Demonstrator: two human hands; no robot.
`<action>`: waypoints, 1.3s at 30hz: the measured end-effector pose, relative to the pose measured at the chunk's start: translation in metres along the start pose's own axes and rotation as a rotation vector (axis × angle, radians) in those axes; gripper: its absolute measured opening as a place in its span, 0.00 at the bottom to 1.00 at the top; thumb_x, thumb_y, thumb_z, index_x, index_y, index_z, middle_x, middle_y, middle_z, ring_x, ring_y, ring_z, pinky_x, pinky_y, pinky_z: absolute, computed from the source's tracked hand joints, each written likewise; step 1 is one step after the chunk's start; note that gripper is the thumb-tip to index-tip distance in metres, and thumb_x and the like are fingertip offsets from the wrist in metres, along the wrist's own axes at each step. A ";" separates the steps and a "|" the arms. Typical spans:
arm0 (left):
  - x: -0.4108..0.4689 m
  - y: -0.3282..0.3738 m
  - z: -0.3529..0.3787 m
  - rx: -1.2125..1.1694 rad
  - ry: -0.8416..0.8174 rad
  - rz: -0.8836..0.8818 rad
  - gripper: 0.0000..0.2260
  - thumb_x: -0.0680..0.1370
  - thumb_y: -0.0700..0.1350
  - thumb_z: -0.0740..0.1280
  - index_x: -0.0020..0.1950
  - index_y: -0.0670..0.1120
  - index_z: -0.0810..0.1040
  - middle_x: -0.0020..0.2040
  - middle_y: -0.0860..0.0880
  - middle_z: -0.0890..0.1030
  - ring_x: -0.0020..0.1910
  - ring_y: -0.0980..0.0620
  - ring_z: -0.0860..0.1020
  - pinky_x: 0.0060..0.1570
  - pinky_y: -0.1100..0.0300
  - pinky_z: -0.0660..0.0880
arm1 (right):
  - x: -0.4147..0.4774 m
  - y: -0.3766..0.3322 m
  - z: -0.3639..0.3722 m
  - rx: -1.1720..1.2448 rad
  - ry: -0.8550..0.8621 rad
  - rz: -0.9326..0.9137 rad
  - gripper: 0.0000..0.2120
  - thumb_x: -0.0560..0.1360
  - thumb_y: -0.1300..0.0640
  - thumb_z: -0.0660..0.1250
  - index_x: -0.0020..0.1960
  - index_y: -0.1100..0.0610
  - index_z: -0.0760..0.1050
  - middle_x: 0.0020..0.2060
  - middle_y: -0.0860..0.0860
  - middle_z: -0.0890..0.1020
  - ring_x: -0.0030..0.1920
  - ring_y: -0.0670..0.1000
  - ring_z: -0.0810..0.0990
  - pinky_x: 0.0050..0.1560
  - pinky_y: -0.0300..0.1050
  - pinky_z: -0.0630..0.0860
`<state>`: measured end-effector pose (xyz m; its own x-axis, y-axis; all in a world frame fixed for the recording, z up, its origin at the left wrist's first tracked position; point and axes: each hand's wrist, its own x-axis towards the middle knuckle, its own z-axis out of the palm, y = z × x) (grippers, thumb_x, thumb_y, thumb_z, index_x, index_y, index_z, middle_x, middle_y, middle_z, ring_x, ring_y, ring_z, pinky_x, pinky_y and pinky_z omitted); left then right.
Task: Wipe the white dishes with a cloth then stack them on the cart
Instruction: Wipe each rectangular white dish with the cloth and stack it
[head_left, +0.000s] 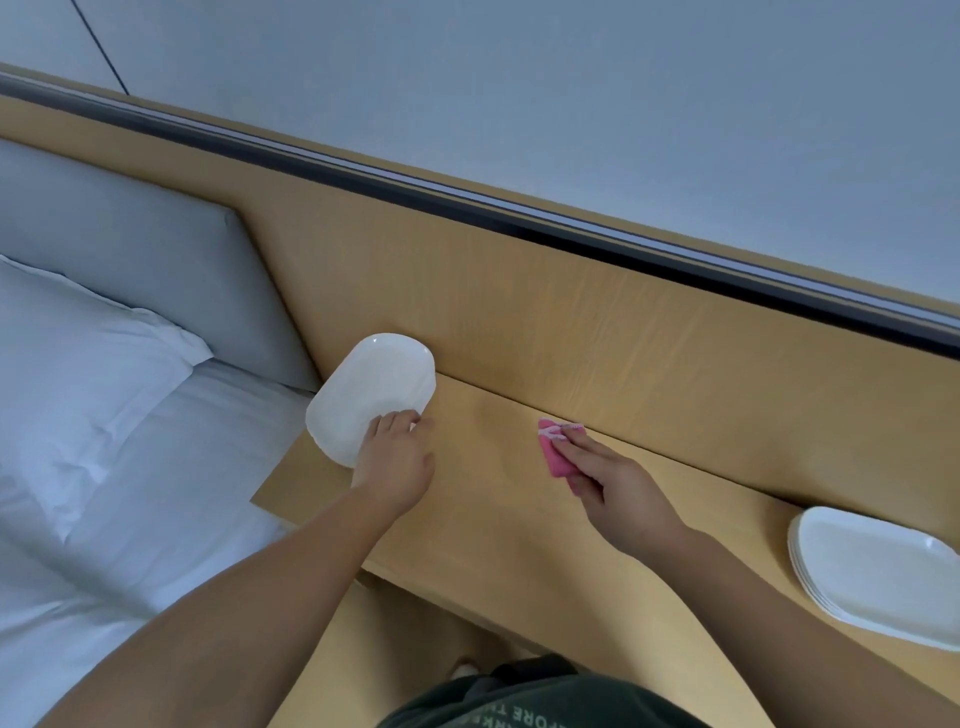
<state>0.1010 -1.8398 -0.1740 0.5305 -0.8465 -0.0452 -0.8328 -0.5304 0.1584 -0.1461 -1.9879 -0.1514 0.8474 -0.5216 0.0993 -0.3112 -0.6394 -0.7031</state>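
Observation:
A white oval dish (363, 389) sits at the left end of the wooden shelf (519, 519), partly overhanging its edge. My left hand (397, 457) grips the dish's near rim, with fingers curled over it. A folded pink cloth (556, 452) lies on the shelf near the back panel. My right hand (613, 483) rests on the cloth with its fingers stretched flat over it. A stack of several white dishes (878, 571) stands at the right end of the shelf. No cart is in view.
A bed with a white pillow (78, 364) and white sheets lies to the left, below the shelf. A grey padded headboard (156, 270) and a tall wooden back panel (623, 338) rise behind. The wooden floor shows below the shelf's front edge.

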 end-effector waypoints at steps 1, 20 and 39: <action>0.004 0.015 0.000 -0.036 -0.016 0.035 0.21 0.79 0.48 0.59 0.72 0.48 0.67 0.70 0.49 0.68 0.68 0.49 0.66 0.69 0.55 0.60 | -0.007 0.006 -0.007 0.005 0.030 0.000 0.25 0.79 0.68 0.60 0.73 0.50 0.68 0.72 0.39 0.67 0.74 0.37 0.60 0.71 0.48 0.68; 0.029 0.326 0.068 -0.160 -0.257 0.508 0.18 0.79 0.49 0.59 0.69 0.49 0.70 0.59 0.50 0.77 0.56 0.47 0.77 0.51 0.54 0.75 | -0.228 0.116 -0.154 0.005 0.508 0.407 0.19 0.82 0.63 0.58 0.72 0.53 0.70 0.73 0.42 0.68 0.75 0.44 0.62 0.75 0.48 0.60; 0.017 0.463 0.118 -0.221 -0.386 0.340 0.14 0.79 0.41 0.61 0.64 0.42 0.70 0.55 0.44 0.79 0.52 0.45 0.77 0.43 0.58 0.68 | -0.304 0.201 -0.223 -0.041 0.479 0.379 0.21 0.80 0.69 0.59 0.72 0.58 0.69 0.72 0.48 0.70 0.73 0.45 0.66 0.75 0.43 0.57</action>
<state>-0.2942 -2.1047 -0.2178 0.1065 -0.9459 -0.3066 -0.8720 -0.2370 0.4282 -0.5627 -2.0840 -0.1657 0.3898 -0.9068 0.1603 -0.5773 -0.3762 -0.7247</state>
